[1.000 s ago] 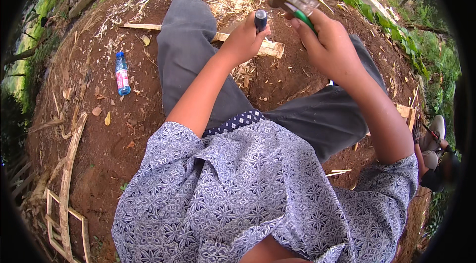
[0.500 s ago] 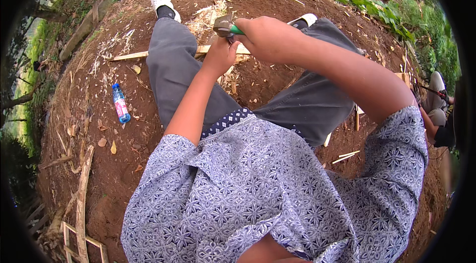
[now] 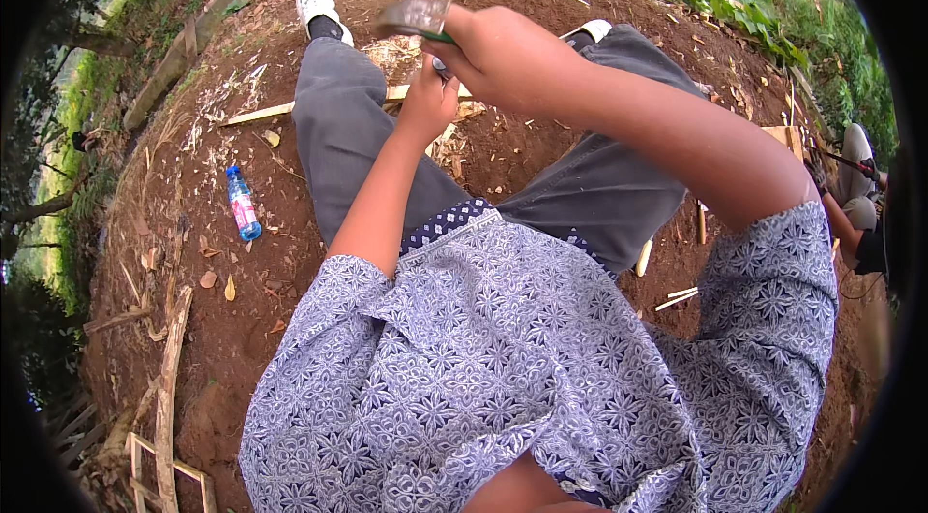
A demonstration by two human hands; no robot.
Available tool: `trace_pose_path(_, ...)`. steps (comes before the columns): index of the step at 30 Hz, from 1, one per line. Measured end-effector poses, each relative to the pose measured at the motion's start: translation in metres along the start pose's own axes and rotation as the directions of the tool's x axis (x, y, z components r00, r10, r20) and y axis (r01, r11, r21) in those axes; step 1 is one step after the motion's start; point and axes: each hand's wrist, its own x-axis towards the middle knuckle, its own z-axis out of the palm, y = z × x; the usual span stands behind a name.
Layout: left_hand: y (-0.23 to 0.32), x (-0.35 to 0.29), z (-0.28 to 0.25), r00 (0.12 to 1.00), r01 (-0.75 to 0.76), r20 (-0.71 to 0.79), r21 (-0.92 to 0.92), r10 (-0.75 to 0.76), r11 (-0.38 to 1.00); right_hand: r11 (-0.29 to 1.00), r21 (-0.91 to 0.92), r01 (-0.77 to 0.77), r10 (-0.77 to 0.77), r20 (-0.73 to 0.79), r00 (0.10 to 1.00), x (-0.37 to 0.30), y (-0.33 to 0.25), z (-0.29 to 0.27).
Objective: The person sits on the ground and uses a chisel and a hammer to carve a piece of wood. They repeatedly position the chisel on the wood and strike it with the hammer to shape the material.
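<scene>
My right hand [image 3: 498, 58] is closed around the green handle of a hammer. The metal hammer head [image 3: 418, 18] is raised above my left hand and looks slightly blurred. Below it, my left hand [image 3: 428, 105] is wrapped around a narrow upright tool whose round metal end [image 3: 440, 65] pokes out at the top; the rest of it is hidden, so its kind is unclear. A long pale wooden strip [image 3: 259, 114] lies across between my legs, passing behind my left hand.
A water bottle [image 3: 243, 205] with a blue cap lies on the soil to my left. A rough plank [image 3: 171, 368] and a wooden frame [image 3: 174, 464] are at lower left. Thin sticks [image 3: 677, 298] lie to my right. Another person's arm [image 3: 843, 228] shows at the right edge.
My right hand has lifted the hammer up and away from my left hand, uncovering the round metal end there. The left hand stays nearly in place.
</scene>
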Motion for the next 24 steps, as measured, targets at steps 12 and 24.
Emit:
trace_pose_path(12, 0.028, 0.019, 0.001, 0.999, 0.041, 0.021, -0.016, -0.041, 0.999, 0.976, -0.209, -0.066, 0.084, 0.081, 0.993, 0.012, 0.049, 0.001)
trace_pose_path(24, 0.008, 0.027, -0.013, 0.998, -0.055, 0.033, 0.149, 0.051, 0.987, 0.998, 0.029, 0.054, -0.049, -0.138, 0.989, 0.031, 0.028, -0.003)
